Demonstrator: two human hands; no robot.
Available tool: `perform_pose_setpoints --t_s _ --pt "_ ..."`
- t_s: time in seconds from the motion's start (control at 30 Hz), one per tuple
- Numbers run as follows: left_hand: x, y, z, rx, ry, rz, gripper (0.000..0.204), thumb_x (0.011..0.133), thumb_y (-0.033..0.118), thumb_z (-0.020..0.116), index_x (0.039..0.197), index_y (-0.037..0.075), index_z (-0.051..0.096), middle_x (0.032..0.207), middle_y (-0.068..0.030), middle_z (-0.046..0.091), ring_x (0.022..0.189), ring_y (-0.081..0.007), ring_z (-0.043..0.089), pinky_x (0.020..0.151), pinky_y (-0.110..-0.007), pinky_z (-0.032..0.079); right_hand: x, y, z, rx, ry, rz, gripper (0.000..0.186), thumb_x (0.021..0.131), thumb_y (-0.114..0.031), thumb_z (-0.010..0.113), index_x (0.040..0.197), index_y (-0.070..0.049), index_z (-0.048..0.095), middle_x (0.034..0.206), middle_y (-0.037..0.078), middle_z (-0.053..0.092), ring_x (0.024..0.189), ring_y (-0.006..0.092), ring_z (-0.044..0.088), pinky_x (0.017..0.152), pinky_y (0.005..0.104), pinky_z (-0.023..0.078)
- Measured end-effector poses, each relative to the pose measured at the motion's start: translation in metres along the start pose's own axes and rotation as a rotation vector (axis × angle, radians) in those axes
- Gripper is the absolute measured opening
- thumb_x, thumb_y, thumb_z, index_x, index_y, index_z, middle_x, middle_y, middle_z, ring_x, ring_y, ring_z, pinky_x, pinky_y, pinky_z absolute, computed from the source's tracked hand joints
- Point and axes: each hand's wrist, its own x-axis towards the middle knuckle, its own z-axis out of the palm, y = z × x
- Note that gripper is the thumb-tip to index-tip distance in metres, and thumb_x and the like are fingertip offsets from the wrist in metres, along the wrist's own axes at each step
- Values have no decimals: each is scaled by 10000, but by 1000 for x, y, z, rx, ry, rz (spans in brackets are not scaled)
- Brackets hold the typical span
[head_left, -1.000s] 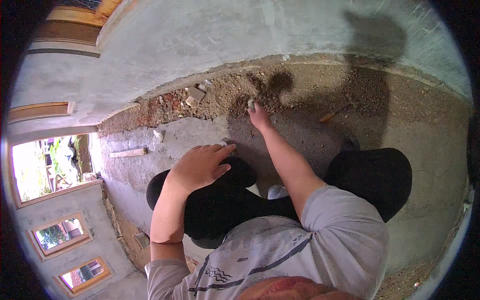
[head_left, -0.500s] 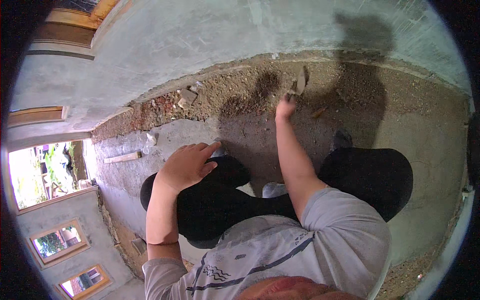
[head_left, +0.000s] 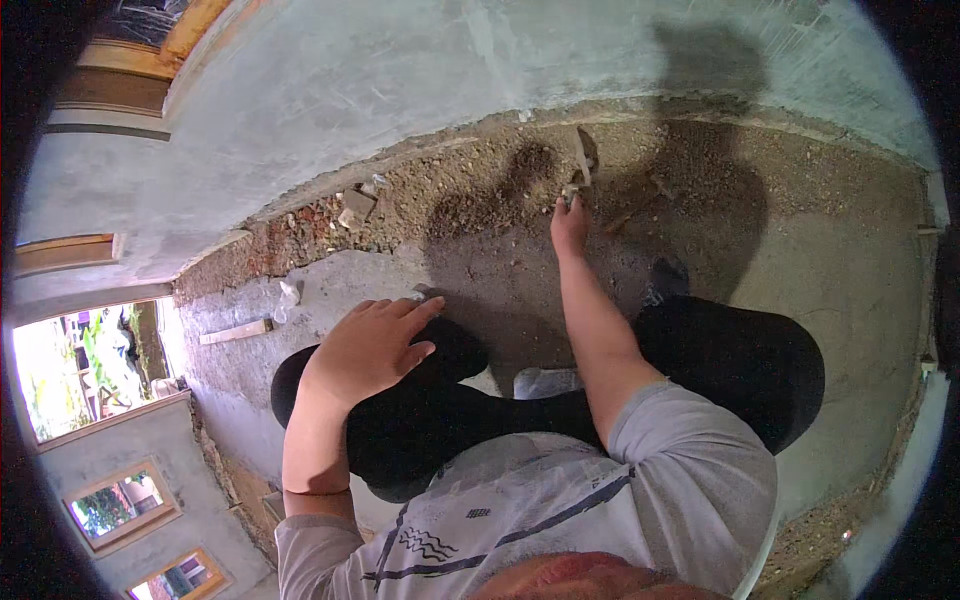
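Note:
A trowel (head_left: 583, 158) is in my right hand (head_left: 569, 228), fingers closed round its handle. Its narrow-looking blade points away from me over the strip of loose gravel and soil (head_left: 480, 172) at the foot of the wall; whether it touches the gravel I cannot tell. My left hand (head_left: 362, 352) holds nothing. Its fingers are stretched out above my bent left knee, palm down. Dark shadows of my body and arm fall across the gravel and the concrete floor (head_left: 500, 285).
A plastered wall (head_left: 400, 90) rises beyond the gravel. Broken masonry chunks (head_left: 356, 206) lie left along the strip, near a crumpled plastic bag (head_left: 288, 297) and a short wooden board (head_left: 236, 331). A bright opening (head_left: 90, 360) and framed windows (head_left: 120, 500) are at far left.
The trowel has shifted slightly left, and its blade has turned to look thinner. My right hand has moved a little nearer to me. My left hand stays over the knee.

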Motion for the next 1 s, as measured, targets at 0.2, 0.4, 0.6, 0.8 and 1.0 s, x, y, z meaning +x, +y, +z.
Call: perform_pose_setpoints --t_s 0.2,0.4,0.6,0.8,1.0 --pt "0 0 0 24 17 48 549 929 311 598 1403 71 463 1142 -190 621 1052 -389 590 932 -469 453 13 6 -22 -216 124 -17 590 1023 -370 468 1456 24 390 1418 258 483 1312 410 467 1058 500 418" --pt "-1 -4 -2 -5 14 6 541 931 307 598 1401 72 470 1167 -176 617 1064 -387 586 937 -466 451 35 5 -25 -182 235 -94 528 1005 -334 508 1373 44 484 1321 273 559 1220 434 538 996 499 454" --pt "0 -8 -3 -4 5 -11 536 933 308 596 1398 71 472 1175 -173 616 1064 -391 586 937 -466 452 29 13 -15 -241 84 9 558 1006 -350 507 1392 51 464 1350 279 534 1254 428 514 1010 497 446" --pt "-2 -7 -4 -18 -52 -63 522 945 302 589 1399 69 479 1222 -155 617 1128 -357 580 992 -446 434 10 19 -12 -227 126 -28 581 1012 -347 497 1421 59 421 1327 284 554 1232 432 536 1021 489 446" --pt "-4 -5 -9 -32 -31 -68 525 945 298 590 1400 63 477 1221 -156 617 1139 -353 574 1006 -444 423 16 14 -24 -205 105 -49 570 1006 -345 503 1414 47 433 1353 284 535 1251 426 522 1056 486 419"
